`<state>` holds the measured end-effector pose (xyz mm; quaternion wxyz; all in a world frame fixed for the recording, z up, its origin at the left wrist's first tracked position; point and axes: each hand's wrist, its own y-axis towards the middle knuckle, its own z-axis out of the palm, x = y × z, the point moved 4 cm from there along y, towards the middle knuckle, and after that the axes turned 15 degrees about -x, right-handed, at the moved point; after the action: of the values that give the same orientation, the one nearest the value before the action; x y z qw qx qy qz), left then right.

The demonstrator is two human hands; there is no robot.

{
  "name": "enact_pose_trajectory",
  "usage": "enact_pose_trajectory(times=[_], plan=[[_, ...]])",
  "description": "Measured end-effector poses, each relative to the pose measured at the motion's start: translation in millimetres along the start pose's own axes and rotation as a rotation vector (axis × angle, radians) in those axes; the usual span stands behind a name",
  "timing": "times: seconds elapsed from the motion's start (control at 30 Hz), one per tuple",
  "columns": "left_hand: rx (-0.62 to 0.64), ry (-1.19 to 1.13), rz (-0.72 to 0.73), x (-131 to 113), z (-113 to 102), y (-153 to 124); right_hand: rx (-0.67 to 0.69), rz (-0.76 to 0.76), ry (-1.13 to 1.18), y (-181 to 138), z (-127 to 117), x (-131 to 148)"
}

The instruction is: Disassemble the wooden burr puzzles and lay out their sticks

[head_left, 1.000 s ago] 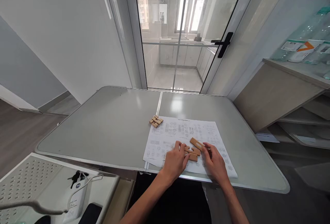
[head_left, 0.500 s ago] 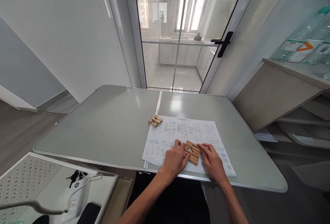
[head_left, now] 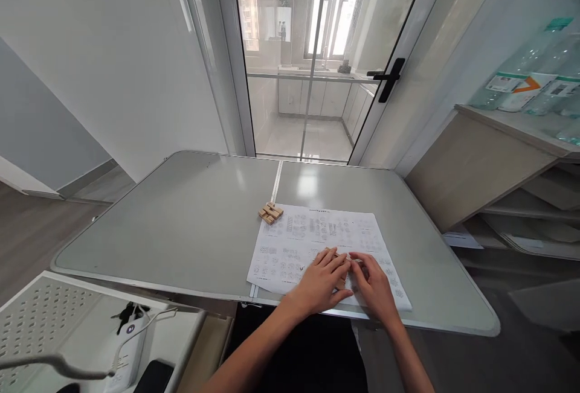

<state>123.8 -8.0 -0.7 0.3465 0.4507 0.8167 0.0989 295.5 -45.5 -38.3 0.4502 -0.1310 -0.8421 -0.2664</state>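
My left hand (head_left: 321,281) lies flat over several notched wooden puzzle pieces (head_left: 341,284), with its fingers stretched out across them. Most of the wood is hidden beneath that hand. At the right end of the pieces, my right hand (head_left: 372,283) has its thumb and bent fingers closed on the edge. Under both hands is a printed paper sheet (head_left: 353,233) with rows of small diagrams. A second cluster of interlocked wooden pieces (head_left: 270,213) rests at the sheet's upper left corner.
The grey folding table (head_left: 181,224) has a metal seam down its middle. At lower left, a white cart (head_left: 179,332) carries a power strip (head_left: 129,351), a black phone (head_left: 154,376) and keys (head_left: 127,317). Plastic bottles (head_left: 521,82) stand on a right-hand shelf. A glass door is ahead.
My left hand has gone from gripping the pieces' left side to lying flat across their top, covering them. My right hand stays at their right end. The view has shifted slightly.
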Motion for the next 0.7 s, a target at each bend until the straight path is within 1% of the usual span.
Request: enact_pose_trajectory(times=[0.07,0.17,0.33,0.5,0.6,0.7], plan=[[-0.017,0.019,-0.021,4,-1,-3,-0.005,0.002,0.001,0,0,1],[-0.055,0.072,-0.069,15,-10,-6,-0.009,0.000,-0.013,1,-1,5],[-0.110,0.181,-0.173,41,-33,-13,-0.008,0.012,-0.049,1,-3,7],[-0.178,0.303,-0.234,65,-58,-33,-0.005,0.018,-0.065,0,-3,8],[-0.205,0.363,-0.258,75,-69,-42,-0.003,0.027,-0.064,0,-3,10],[-0.230,0.394,-0.280,82,-76,-46,0.003,0.042,-0.061,-1,-4,11]])
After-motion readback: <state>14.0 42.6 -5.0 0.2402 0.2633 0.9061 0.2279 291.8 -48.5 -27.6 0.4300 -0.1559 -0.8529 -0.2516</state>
